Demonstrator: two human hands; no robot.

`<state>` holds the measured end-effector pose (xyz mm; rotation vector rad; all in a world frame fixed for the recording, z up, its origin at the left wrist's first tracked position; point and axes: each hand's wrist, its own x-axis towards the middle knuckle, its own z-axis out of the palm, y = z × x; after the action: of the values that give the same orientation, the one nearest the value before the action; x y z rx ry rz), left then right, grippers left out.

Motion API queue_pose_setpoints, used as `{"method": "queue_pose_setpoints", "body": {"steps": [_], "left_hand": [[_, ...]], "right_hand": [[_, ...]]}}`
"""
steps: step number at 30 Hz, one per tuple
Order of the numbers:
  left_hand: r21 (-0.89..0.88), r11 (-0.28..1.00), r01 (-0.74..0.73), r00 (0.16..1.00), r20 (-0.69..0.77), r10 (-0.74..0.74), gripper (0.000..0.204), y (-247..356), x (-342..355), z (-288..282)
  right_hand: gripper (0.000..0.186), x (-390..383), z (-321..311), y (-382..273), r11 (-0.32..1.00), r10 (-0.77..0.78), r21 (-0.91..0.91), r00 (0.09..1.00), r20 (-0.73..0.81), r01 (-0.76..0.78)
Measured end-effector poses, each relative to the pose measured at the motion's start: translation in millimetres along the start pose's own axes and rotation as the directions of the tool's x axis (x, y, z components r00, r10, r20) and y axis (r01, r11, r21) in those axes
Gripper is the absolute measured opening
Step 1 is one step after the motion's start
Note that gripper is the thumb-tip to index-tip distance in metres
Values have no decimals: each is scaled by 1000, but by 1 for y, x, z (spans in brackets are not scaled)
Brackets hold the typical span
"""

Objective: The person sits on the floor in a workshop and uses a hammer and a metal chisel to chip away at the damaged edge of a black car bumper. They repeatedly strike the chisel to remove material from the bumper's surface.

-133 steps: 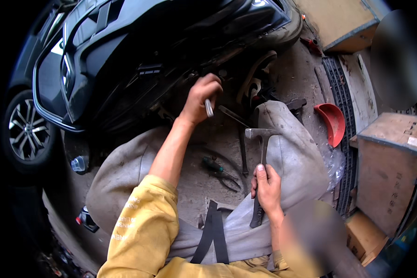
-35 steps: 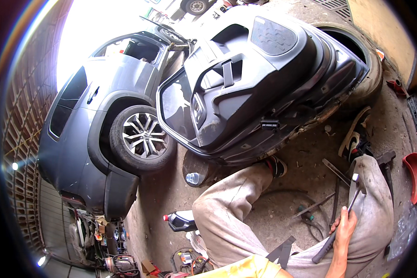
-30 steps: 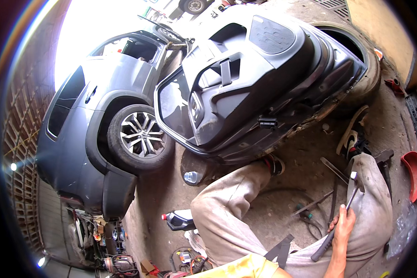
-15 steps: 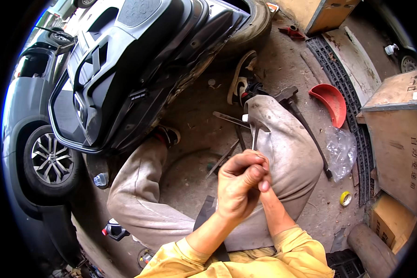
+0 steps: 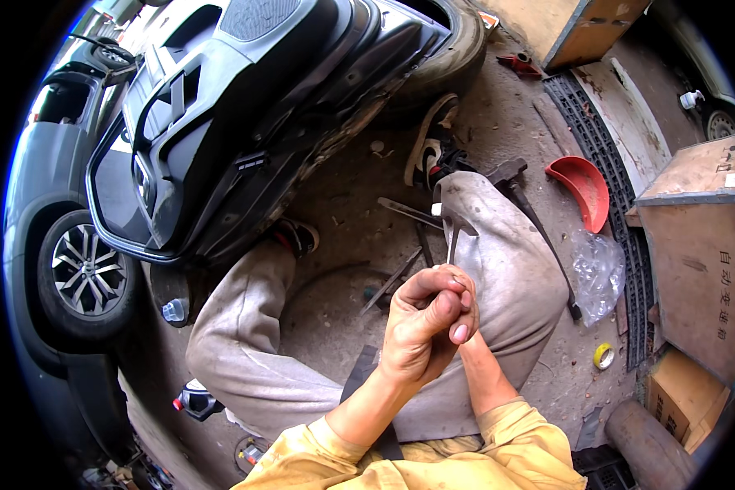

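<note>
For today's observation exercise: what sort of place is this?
Probably a car repair yard: a detached car door panel lies on dirt ground near a parked grey car, with a hammer and metal tools scattered about.

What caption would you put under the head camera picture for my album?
Seated person's hands clasp together above their knee, hammer behind, beside a detached car door.

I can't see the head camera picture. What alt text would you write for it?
Seen from above, a person in yellow sleeves sits on a dirt floor, the left hand clasped over the right hand above the lap. A detached grey car door lies ahead, with metal tools scattered on the ground and a red dustpan at the right.
</note>
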<state>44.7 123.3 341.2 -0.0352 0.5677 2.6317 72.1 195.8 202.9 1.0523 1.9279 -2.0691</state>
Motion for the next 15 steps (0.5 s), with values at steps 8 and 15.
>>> {"method": "queue_pose_setpoints", "body": {"steps": [8, 15], "left_hand": [[16, 998, 57, 970, -238, -51, 23, 46, 5, -77], [73, 997, -4, 846, -532, 42, 9, 100, 46, -193]], "right_hand": [[25, -9, 1, -19, 968, 113, 212, 986, 124, -138], [26, -11, 0, -30, 933, 163, 278, 957, 241, -229]]}}
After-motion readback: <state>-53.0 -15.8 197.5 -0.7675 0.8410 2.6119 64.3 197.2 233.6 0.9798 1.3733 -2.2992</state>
